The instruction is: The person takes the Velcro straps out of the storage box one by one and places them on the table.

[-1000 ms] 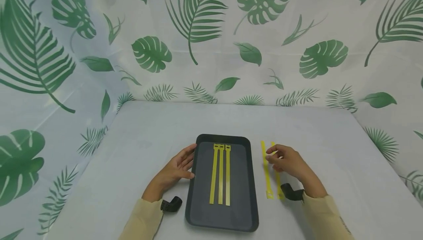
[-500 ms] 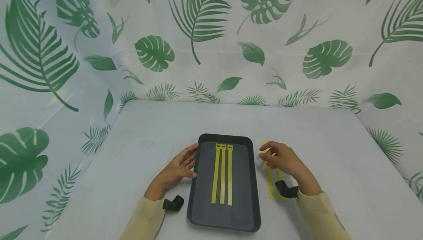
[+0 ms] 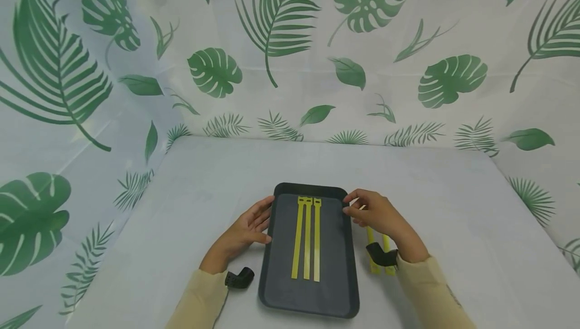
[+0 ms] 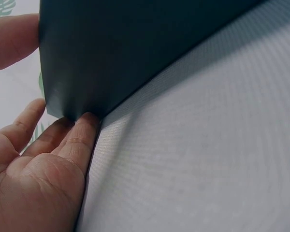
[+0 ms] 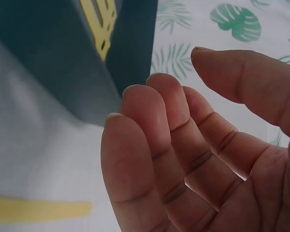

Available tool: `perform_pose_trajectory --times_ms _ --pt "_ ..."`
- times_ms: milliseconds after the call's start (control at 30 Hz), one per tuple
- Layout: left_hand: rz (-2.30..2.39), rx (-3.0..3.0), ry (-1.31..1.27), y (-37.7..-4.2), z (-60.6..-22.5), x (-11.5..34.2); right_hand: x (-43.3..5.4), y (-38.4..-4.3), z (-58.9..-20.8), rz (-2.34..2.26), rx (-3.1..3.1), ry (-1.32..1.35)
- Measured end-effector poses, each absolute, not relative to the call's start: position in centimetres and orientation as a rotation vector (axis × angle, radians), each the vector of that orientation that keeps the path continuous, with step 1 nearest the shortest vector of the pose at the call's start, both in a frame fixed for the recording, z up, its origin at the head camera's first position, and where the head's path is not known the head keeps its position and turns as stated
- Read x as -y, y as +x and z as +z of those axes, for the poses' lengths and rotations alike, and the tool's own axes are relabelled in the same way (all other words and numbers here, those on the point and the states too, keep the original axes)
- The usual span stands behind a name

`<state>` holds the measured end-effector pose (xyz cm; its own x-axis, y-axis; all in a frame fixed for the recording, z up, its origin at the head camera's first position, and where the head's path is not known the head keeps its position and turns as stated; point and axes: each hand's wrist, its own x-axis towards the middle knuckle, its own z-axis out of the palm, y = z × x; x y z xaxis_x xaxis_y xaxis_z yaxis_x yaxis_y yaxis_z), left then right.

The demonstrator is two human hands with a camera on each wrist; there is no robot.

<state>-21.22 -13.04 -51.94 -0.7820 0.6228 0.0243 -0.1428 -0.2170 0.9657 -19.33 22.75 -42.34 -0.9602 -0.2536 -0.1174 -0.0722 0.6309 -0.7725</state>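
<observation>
A dark grey rectangular tray (image 3: pixel 333 268) lies lengthwise on the table. Inside it are three yellow cable-tie straps (image 3: pixel 307 243), side by side with their slotted heads at the far end. My left hand (image 3: pixel 240 231) touches the tray's left wall with loosely bent fingers; in the left wrist view fingertips (image 4: pixel 84 126) rest against the outer wall. At the far right corner is my right hand (image 3: pixel 380 213), empty, its fingertips at the rim; the head view leaves contact unclear. Two more yellow straps (image 3: pixel 386 243) lie right of the tray, partly hidden beneath the right hand and wrist.
A black angular device (image 3: pixel 240 278) sits on the left wrist, and another black device (image 3: pixel 380 255) on the right. The white table (image 3: pixel 217 173) extends behind the tray to a leaf-patterned cloth backdrop (image 3: pixel 290 92).
My right hand has moved left, from over the loose straps to the tray's right edge. My left hand stays at the tray's left side. The whole head view has shifted slightly.
</observation>
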Motion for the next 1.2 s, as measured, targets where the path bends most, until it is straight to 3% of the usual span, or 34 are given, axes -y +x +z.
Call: perform_pose_trajectory --times_ms 933,1200 --pt "2.045 -1.541 0.572 -21.5 -51.9 13.1 -17.3 -21.8 -43.1 -1.185 -2.514 -0.55" --pt "2.048 -1.531 0.566 -21.6 -52.1 13.2 -16.1 -22.6 -43.8 -1.101 -2.495 -0.752"
